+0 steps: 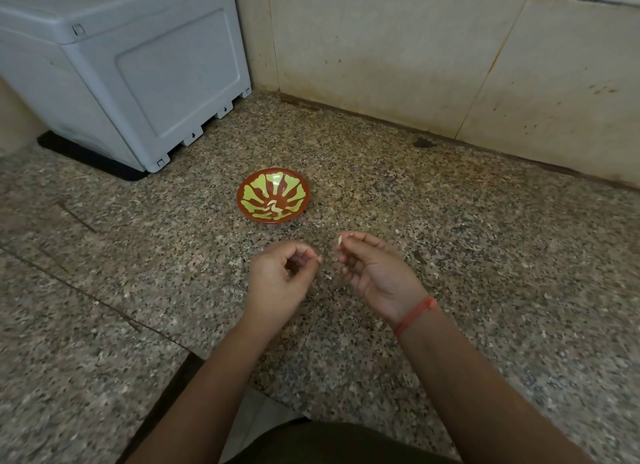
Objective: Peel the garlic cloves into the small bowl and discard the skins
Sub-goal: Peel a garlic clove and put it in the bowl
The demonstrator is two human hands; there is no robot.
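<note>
pale cream garlic clove (340, 239): small, pinched at the fingertips of the right hand (374, 269), above the speckled granite counter (485, 255), just this side of the small bowl (294, 186). bowl red-brown, yellow-green petal pattern; a few peeled cloves (273, 207) at its bottom. left hand (277, 276): fingers curled; contents cannot be told.

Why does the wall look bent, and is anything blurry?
Head view: wide lens bows the wall and grey appliance; soft light, no hard shadows; left hand slightly smeared; small bowl and the garlic clove in the right hand sharp.
</note>
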